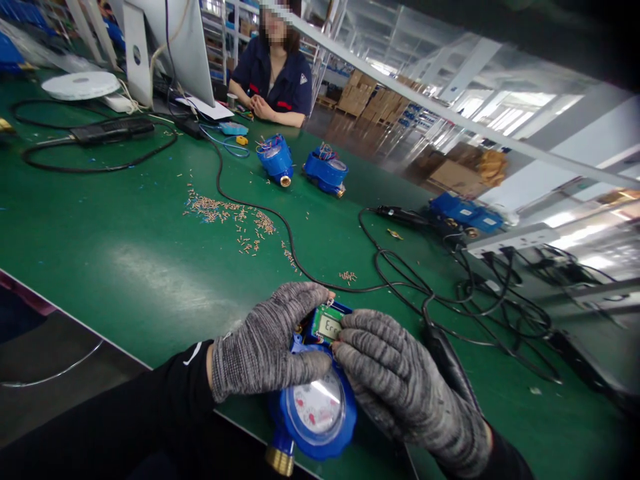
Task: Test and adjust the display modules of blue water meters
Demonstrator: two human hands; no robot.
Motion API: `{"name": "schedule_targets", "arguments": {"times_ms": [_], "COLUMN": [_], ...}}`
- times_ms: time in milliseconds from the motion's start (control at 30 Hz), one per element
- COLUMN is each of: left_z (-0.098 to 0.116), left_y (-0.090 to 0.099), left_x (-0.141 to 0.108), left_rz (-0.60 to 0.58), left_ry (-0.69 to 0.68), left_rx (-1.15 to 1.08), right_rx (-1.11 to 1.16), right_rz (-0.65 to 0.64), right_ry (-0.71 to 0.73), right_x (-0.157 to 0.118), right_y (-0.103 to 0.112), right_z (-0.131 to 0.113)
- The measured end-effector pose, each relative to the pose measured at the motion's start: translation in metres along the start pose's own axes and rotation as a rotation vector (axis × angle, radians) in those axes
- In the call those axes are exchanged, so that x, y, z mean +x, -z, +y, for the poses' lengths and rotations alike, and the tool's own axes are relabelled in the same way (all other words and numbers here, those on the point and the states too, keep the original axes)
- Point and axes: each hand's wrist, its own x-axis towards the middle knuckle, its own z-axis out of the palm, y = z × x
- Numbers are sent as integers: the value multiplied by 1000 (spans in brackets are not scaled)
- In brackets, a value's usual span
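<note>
A blue water meter [347, 407] with a round clear dial and a brass threaded end lies at the table's near edge. On its open box sits a green circuit board [317, 323] with a small display, partly covered, that shows "Err". My left hand [263, 340], in a grey knit glove, is closed round the meter's left side, thumb across the top of the dial. The gloved fingers of my right hand [405, 373] are bent together against the board's right edge; its thumb is hidden. Bare fingertips stick out of both gloves.
Small copper-coloured pieces [210, 208] lie scattered mid-table. Black cables [287, 233] cross to a power strip [515, 240] at right. Two more blue meters [325, 170] stand farther back. A monitor [175, 47] is at back left; a co-worker [275, 80] sits across, hands clasped.
</note>
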Motion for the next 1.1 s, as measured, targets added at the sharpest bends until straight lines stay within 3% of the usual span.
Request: {"name": "schedule_targets", "arguments": {"times_ms": [300, 533, 633, 700, 733, 833, 900, 1000, 1100], "left_z": [5, 5, 6, 8, 10, 18, 25, 33, 34], "left_y": [2, 3, 3, -1, -5, -24, -39, -55, -55], "left_x": [2, 2, 1, -7, -14, -45, -67, -90, -98], "left_rz": [2, -17, -16, 27, 61, 171, 205, 198, 308], "left_ry": [-4, 87, 130, 212, 272, 458, 490, 418, 345], "left_rx": [9, -20, -40, -48, -61, -197, -279, -116, 137], "right_rx": [-125, -227, -208, -158, -111, 161, 571, 816, 883], "right_rz": [24, 9, 32, 132, 218, 534, 562, 594, 625], "right_ry": [-11, -28, -46, -138, -251, -821, -1030, -1085, -1007], "right_x": [-21, 14, 11, -5, -15, -41, -46, -36, -16], "right_y": [-13, 6, 9, -2, -11, -46, -69, -91, -104], "right_z": [-14, -18, -21, -30, -38, -68, -90, -112, -117]}}
